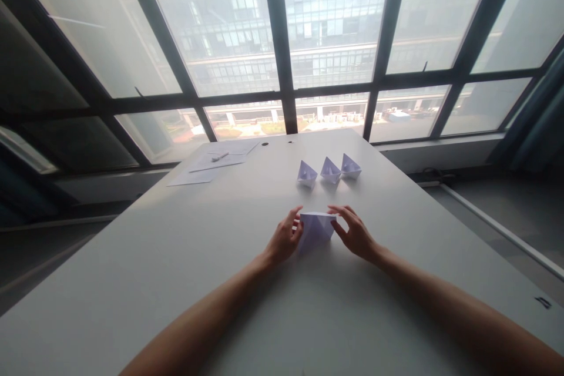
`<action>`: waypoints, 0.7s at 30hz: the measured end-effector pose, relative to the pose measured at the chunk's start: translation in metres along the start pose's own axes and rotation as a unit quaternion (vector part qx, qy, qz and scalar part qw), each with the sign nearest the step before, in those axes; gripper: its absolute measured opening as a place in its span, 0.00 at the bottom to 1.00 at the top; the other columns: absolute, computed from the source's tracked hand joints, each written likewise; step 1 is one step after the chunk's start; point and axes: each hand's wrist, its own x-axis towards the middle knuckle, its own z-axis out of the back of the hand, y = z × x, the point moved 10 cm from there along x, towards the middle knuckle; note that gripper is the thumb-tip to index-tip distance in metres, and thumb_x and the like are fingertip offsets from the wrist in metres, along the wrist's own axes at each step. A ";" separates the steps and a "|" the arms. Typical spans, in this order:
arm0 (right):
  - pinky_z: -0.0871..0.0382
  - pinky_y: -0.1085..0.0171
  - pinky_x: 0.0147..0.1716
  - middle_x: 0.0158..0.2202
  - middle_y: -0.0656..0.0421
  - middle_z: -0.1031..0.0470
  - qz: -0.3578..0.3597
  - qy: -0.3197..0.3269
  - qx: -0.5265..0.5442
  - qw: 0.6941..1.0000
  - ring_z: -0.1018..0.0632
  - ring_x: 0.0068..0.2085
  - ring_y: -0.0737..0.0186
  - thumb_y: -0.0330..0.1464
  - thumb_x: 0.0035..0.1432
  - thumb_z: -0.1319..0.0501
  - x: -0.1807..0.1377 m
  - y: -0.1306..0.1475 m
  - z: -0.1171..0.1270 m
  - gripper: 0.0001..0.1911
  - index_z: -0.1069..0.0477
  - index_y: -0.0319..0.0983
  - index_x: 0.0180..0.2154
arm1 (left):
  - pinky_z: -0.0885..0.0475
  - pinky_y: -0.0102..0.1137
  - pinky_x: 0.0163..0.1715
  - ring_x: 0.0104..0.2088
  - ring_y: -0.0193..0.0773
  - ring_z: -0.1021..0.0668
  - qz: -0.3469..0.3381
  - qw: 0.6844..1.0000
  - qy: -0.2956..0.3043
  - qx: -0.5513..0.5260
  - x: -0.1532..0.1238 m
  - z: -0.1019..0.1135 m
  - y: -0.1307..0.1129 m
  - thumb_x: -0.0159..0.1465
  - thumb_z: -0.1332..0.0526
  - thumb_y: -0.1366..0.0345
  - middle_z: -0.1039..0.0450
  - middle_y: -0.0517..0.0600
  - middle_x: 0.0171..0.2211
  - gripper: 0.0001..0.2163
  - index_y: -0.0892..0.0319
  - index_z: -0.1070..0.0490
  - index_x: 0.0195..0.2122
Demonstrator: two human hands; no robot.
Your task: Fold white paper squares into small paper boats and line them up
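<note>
Your L hand [285, 236] is half-curled at the L edge of a white, creased, folded-paper piece [317, 231]; can't tell if its fingers pinch or just touch. Your R hand [352, 233] has thumb & index spread apart around the piece's top R corner, thumb on the near side; can't tell re: grip there either. The piece is btwn your hands, over a white, flat-topped table [176, 282]. Just beyond: three small white, pointed, boat-like paper shapes [330, 171] in a row, the mid & R ones closest together. Farther out on your L, thin white paper sheets [191, 177] overlap, w/ a slim whitish pen-like item [220, 157] on top. Past the far edge: tall, dark-framed glass windows [277, 17].
</note>
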 end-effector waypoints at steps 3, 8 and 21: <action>0.28 0.53 0.49 0.47 0.53 0.24 0.029 0.043 0.000 0.999 0.27 0.50 0.54 0.31 0.68 0.45 0.001 0.010 -0.007 0.14 0.31 0.44 0.53 | 0.31 0.27 0.29 0.30 0.35 0.25 0.019 1.000 -0.006 -0.005 0.001 0.003 0.003 0.69 0.48 0.62 0.26 0.49 0.35 0.20 0.57 0.38 0.61; 0.29 0.51 0.51 0.51 0.52 0.25 0.069 0.111 -0.012 0.991 0.28 0.52 0.53 0.30 0.67 0.45 -0.002 0.025 -0.019 0.17 0.31 0.44 0.56 | 0.33 0.29 0.30 0.29 0.38 0.26 0.056 0.997 -0.034 0.030 0.004 0.013 0.009 0.70 0.53 0.59 0.25 0.48 0.29 0.18 0.60 0.25 0.46; 0.40 0.54 0.61 0.59 0.55 0.29 0.111 0.293 -0.048 0.948 0.29 0.60 0.54 0.39 0.62 0.37 -0.019 0.037 -0.049 0.21 0.31 0.46 0.57 | 0.32 0.40 0.58 0.53 0.45 0.24 -0.087 0.987 0.027 0.135 0.003 -0.010 0.000 0.63 0.40 0.69 0.24 0.54 0.52 0.11 0.57 0.22 0.45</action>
